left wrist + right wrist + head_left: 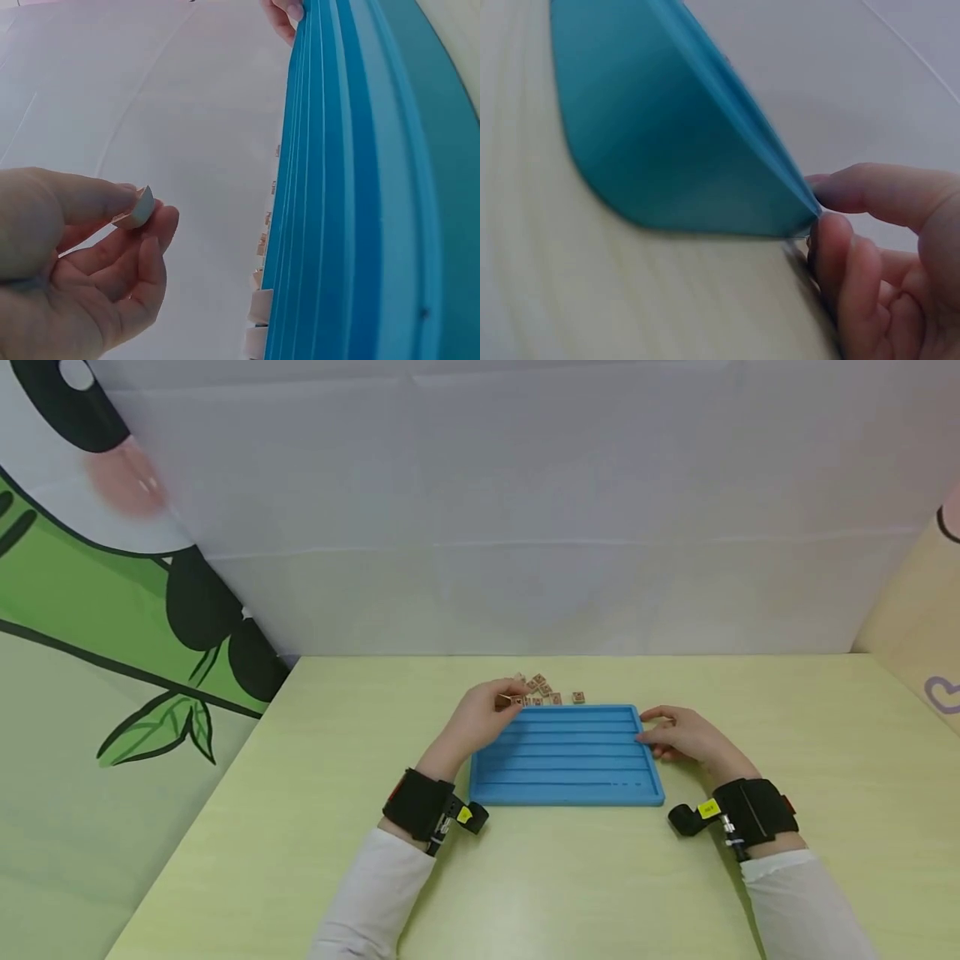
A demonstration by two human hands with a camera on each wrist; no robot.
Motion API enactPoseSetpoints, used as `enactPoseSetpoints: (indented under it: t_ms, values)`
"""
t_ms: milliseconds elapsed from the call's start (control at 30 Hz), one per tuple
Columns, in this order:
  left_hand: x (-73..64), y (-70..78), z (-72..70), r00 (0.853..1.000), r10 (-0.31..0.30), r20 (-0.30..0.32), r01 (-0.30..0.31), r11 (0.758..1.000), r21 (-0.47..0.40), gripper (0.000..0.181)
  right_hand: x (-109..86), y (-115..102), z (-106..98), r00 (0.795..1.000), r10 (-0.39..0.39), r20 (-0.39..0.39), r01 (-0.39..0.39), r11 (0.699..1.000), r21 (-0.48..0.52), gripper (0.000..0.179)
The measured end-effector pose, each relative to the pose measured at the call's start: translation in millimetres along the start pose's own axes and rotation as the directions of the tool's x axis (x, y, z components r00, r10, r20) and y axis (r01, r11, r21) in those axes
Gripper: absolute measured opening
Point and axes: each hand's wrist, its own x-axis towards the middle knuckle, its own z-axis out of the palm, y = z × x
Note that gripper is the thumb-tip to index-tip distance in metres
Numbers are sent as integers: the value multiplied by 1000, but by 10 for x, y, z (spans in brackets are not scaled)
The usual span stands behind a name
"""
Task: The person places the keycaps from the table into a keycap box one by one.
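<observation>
My left hand (489,714) pinches a small wooden tile (136,211) between thumb and fingertips at the tray's back left corner. In the left wrist view the tile shows pale, raised beside the blue tray (566,756). The tray lies flat, its shallow grooves running left to right. My right hand (686,739) holds the tray's right edge near the back corner. In the right wrist view its thumb and curled fingers (832,240) meet at the tray's rim.
Several small wooden tiles (555,698) with printed marks lie behind the tray, mostly clustered at the left. One tile (578,697) sits apart from them. A pale wooden table (300,860) carries everything, with a white cloth backdrop (525,527) at its far edge.
</observation>
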Motion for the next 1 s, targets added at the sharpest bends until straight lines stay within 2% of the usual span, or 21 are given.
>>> enactPoseSetpoints:
  t_ms: [167, 367, 567, 1000]
  values:
    - [-33, 11, -15, 1000, 2, -21, -2, 999, -39, 28, -26, -15, 10, 1000, 1, -6, -1, 1000, -5, 62]
    - [-53, 57, -9, 999, 36, -26, -36, 999, -25, 24, -57, 1, 11, 1000, -3, 0, 3, 1000, 3, 61]
    - [-97, 98, -26, 999, 46, -17, -46, 999, -28, 24, -62, 20, 24, 1000, -5, 14, 5, 1000, 11, 61]
    - [-154, 146, -46, 996, 91, -5, -91, 996, 24, 23, -51, 13, 52, 1000, 0, 20, 0, 1000, 18, 61]
